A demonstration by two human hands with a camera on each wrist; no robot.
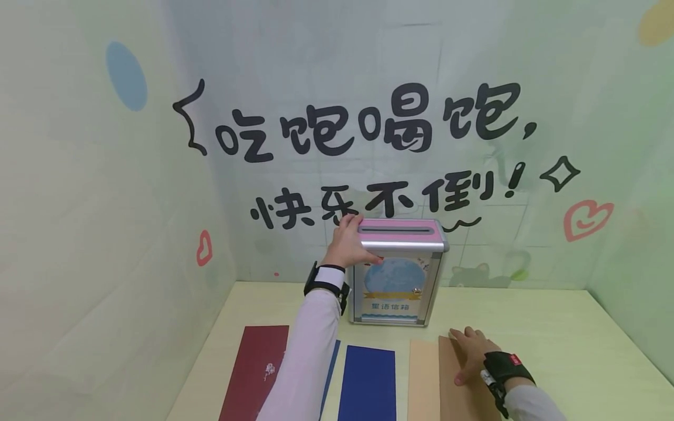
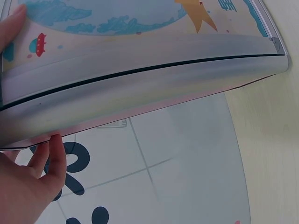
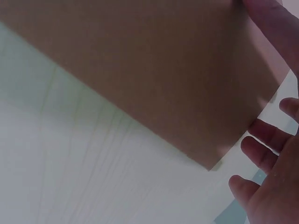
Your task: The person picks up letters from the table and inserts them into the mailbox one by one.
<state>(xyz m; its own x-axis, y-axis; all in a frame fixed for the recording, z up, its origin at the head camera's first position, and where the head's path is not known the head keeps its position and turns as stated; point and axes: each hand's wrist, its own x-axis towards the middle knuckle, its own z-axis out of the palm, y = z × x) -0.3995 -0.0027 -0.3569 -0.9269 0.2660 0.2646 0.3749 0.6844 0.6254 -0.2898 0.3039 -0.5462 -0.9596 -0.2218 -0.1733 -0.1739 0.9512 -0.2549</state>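
Note:
An upright silver-framed suggestion box [image 1: 391,292] stands on the table near the back wall. It has a pink slotted top and a blue picture on its front. My left hand [image 1: 348,242] grips its upper left side. The left wrist view shows the thumb on the front panel and the fingers [image 2: 57,158] at the opposite edge of the top. A flat brown envelope [image 1: 451,392] lies at the front right. My right hand [image 1: 476,351] rests over its far end, thumb on its face and fingers [image 3: 261,156] spread at the short edge, well apart from the thumb.
Left of the brown envelope lie a pale tan one [image 1: 423,386], a dark blue one [image 1: 367,386] and a dark red one [image 1: 258,368]. My left sleeve [image 1: 305,356] partly covers another blue one. Walls [image 1: 79,263] with printed lettering enclose the table [image 1: 547,345].

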